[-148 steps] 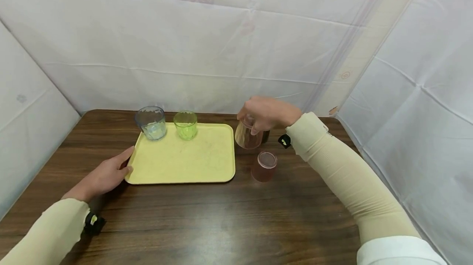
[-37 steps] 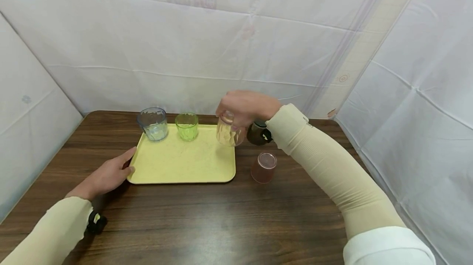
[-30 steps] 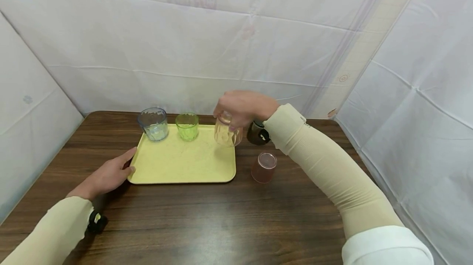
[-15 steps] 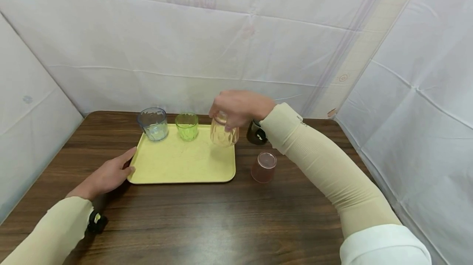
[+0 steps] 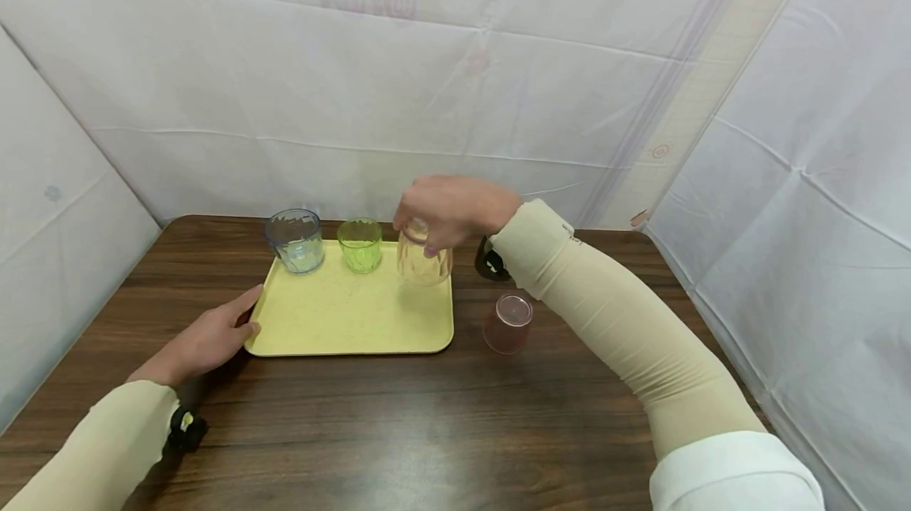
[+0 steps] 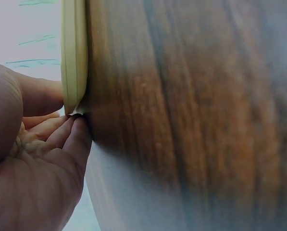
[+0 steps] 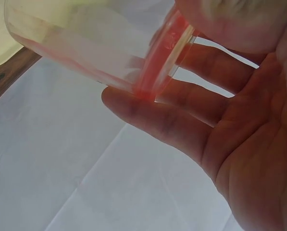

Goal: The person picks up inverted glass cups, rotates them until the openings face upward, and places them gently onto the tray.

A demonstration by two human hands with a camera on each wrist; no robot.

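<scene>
My right hand (image 5: 451, 206) grips a clear, pale orange cup (image 5: 423, 259) from above by its top end. The cup hangs low over the back right part of the yellow tray (image 5: 334, 321). In the right wrist view my fingers (image 7: 162, 120) pinch the thick, reddish end of the cup (image 7: 85, 43), which is tilted. My left hand (image 5: 213, 333) lies on the table with relaxed fingers touching the tray's front left corner, and the left wrist view shows the fingertips (image 6: 78, 132) against the tray edge (image 6: 74, 57). A blue-grey cup (image 5: 294, 240) and a green cup (image 5: 359, 244) stand at the tray's back.
A pink cup (image 5: 508, 323) stands upside down on the brown wooden table (image 5: 427, 424), right of the tray. A dark cup (image 5: 489, 262) is half hidden behind my right forearm. White sheeting walls off the back and both sides.
My right hand has carried the clear cup leftward, from beside the tray's right edge to over the tray, and a little lower. The left hand has stayed put.
</scene>
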